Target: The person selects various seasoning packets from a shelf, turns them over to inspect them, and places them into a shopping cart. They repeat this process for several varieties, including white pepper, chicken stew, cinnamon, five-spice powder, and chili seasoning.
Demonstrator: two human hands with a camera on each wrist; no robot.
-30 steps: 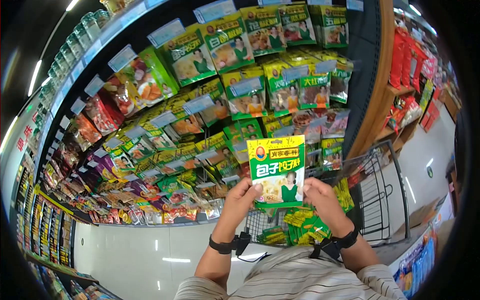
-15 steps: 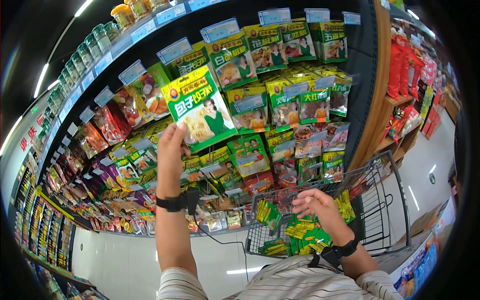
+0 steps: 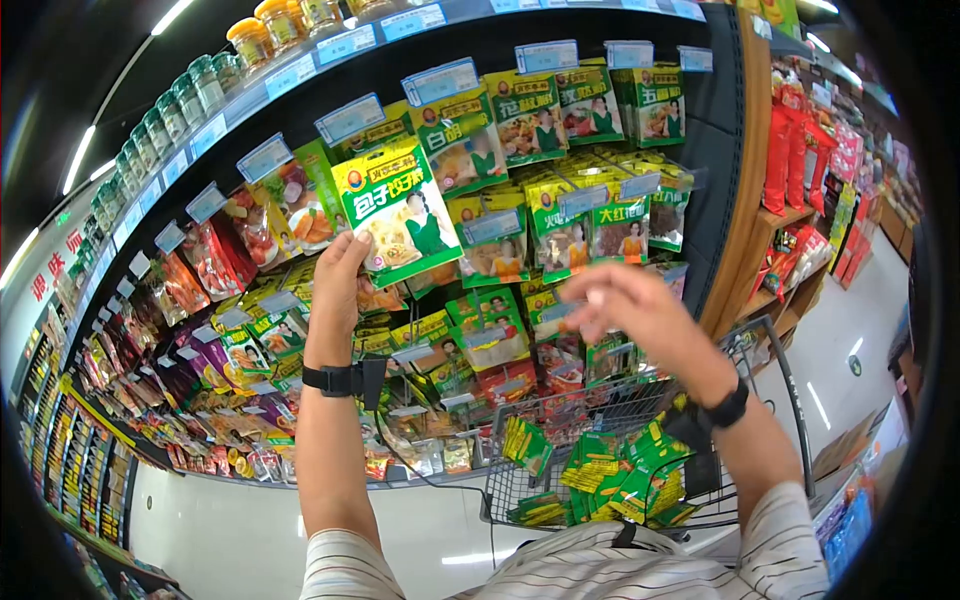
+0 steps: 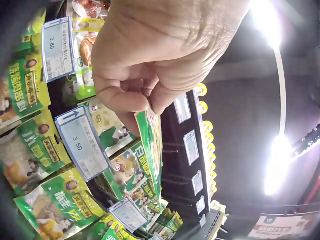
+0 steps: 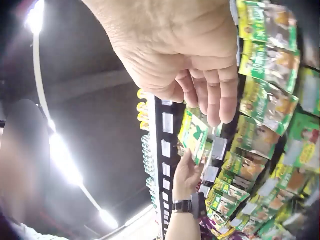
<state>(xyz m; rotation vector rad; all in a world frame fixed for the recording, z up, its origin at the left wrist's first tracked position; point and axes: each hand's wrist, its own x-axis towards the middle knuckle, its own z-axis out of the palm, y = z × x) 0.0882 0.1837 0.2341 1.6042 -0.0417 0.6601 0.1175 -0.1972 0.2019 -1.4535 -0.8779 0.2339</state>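
My left hand (image 3: 341, 275) pinches a green and yellow seasoning packet (image 3: 418, 228) by its lower left corner, thumb on the printed front. The packet is upright, tilted slightly, in front of similar hanging packets on the rack. In the left wrist view, thumb and fingertips meet on the edge of the packet (image 4: 149, 131), which is seen nearly side-on. My right hand (image 3: 635, 312) is raised over the cart, fingers loosely extended and a little blurred, holding nothing. The right wrist view shows its fingers (image 5: 214, 97) hanging relaxed, with the left hand and packet beyond.
Hooks full of seasoning packets (image 3: 490, 245) line the rack, with blue-edged price tags (image 3: 440, 82) jutting out. Jars (image 3: 205, 85) stand on the top shelf. Below my right hand is a wire cart (image 3: 770, 400) holding many green packets (image 3: 610, 465). A wooden shelf edge (image 3: 738, 180) bounds the rack.
Both hands held the packet in front of my body; the right then let go and the left carried it up and left to the rack. The right hand has since risen toward the rack.
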